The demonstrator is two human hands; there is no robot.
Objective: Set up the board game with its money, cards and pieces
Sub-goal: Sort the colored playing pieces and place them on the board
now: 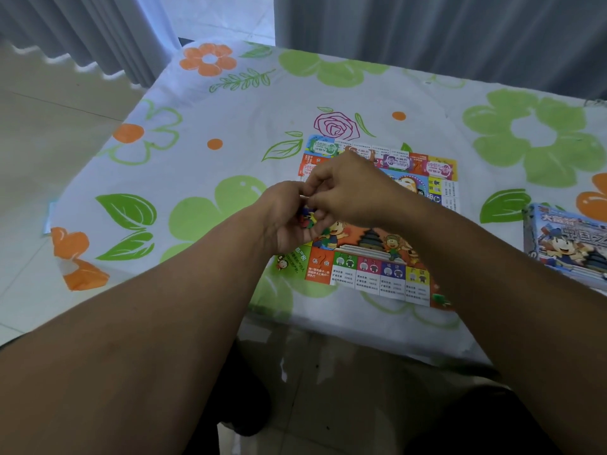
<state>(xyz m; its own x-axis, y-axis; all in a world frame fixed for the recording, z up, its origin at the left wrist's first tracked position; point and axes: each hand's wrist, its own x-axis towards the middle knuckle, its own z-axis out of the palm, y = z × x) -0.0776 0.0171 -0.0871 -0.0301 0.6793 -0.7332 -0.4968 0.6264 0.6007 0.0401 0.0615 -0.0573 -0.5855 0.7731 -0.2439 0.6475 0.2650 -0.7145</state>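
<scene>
The colourful game board (377, 274) lies flat on the flowered tablecloth, partly hidden by my hands. Small stacks of paper money (440, 168) rest along its far edge. My left hand (285, 218) is cupped above the board's left side and holds several small coloured game pieces (307, 216) in blue, red, yellow and green. My right hand (348, 188) meets it from the right, its fingertips pinching at those pieces. Whether a piece is between the right fingers is hidden.
The game box (568, 244) sits at the right edge of the table. The table (203, 126) carries a white cloth with green and orange flowers; grey curtains hang behind. Tiled floor lies to the left and below the table's near edge.
</scene>
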